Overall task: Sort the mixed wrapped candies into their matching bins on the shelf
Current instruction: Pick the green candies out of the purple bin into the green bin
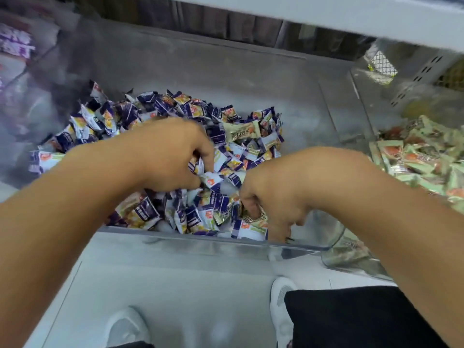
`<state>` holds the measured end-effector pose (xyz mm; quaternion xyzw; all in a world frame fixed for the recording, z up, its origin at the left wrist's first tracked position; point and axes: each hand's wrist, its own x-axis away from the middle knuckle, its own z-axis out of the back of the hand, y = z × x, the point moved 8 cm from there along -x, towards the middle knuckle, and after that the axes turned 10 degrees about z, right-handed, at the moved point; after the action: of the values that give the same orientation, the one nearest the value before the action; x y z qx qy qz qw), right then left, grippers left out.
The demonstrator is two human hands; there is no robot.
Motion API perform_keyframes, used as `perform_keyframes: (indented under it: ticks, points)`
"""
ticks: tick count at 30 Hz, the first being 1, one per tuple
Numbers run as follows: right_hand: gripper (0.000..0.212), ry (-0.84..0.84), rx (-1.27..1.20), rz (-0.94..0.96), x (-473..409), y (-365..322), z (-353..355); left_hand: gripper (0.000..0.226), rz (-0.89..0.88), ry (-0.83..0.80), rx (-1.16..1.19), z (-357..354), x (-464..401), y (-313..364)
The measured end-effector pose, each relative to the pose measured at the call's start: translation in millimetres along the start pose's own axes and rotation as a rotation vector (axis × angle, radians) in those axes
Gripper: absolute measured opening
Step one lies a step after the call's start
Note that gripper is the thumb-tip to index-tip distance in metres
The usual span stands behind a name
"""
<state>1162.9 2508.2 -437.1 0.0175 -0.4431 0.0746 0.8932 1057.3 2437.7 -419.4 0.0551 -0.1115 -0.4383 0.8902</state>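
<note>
A clear plastic bin (206,244) on the shelf holds a heap of purple-and-white wrapped candies (190,214). One gold-beige candy (242,131) lies on top at the back right of the heap. My left hand (168,154) reaches into the middle of the heap with its fingers curled among the purple candies. My right hand (278,194) is at the bin's front right, its fingers curled round a gold-brown wrapped candy (253,217).
To the right stands another clear bin (356,257) with green-and-orange wrapped candies (421,159). A bin with purple packets (15,43) is at the far left. A grey shelf board (326,13) runs overhead. White shoes (281,305) stand on the floor below.
</note>
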Motion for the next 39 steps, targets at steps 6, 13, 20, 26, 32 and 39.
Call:
perform_keyframes:
  ticks: [6,13,20,26,32,39]
  points:
    - [0.047,0.033,0.191,-0.038,-15,-15,3,0.027,0.061,0.151,-0.09,8,-1,-5]
    - [0.034,0.557,0.055,-0.128,18,30,50,0.025,0.068,0.202,-0.075,13,0,-6]
    - [0.011,0.816,-0.133,-0.012,47,46,75,0.054,-0.002,0.224,0.433,29,17,20]
    - [0.004,1.021,-0.539,0.11,54,45,82,0.019,0.013,0.279,0.504,28,13,17]
    - [0.033,0.534,-0.204,-0.1,8,28,49,0.039,0.198,0.406,0.472,40,19,-9]
    - [0.026,0.253,0.052,-0.22,-1,19,36,0.041,0.144,0.393,0.478,42,28,-1]
